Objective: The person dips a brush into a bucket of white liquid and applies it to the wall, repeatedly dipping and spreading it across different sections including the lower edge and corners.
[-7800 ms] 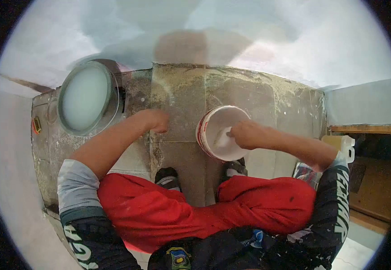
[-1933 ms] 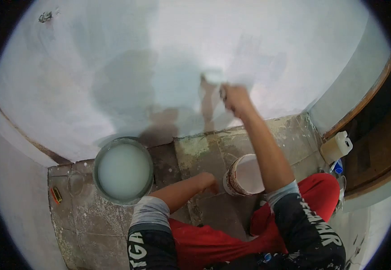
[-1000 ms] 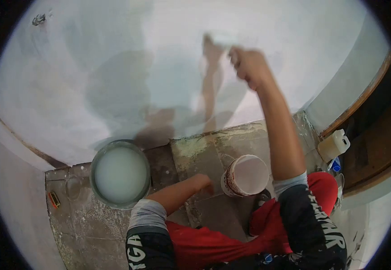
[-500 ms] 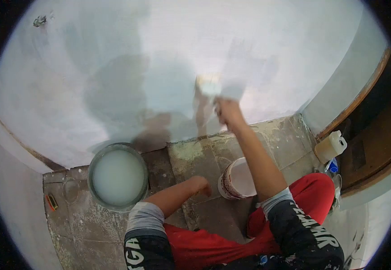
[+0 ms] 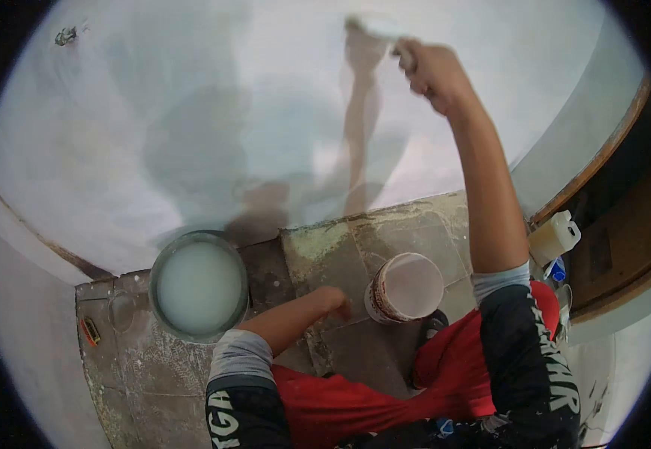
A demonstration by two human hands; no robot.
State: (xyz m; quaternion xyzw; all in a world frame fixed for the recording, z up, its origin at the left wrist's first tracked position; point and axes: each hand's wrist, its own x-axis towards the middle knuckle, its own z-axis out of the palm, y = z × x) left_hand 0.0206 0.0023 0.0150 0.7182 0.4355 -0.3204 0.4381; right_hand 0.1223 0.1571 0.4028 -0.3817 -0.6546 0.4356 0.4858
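My right hand (image 5: 436,73) is closed around the handle of a wide paintbrush (image 5: 379,27), raised high against the whitewashed wall (image 5: 295,45). The brush head is smeared by motion. Lower down, my left hand (image 5: 334,301) hangs limp over the floor with its fingers loosely bent downward, holding nothing that I can see. Just right of it stands a small white bucket (image 5: 378,302) with dark print and pale contents. On the left, a large grey-green tub (image 5: 156,288) holds cloudy whitish liquid (image 5: 199,288).
Worn, paint-spattered floor tiles (image 5: 157,370) run along the wall's base. A jerrycan (image 5: 554,238) with yellowish contents and a blue item (image 5: 557,269) stand by the brown door (image 5: 617,262) at right. A small orange-and-dark object (image 5: 89,331) lies at far left.
My right hand has carried the paintbrush upward and slightly right along the wall, and the arm is more outstretched. The left hand stays nearly where it was.
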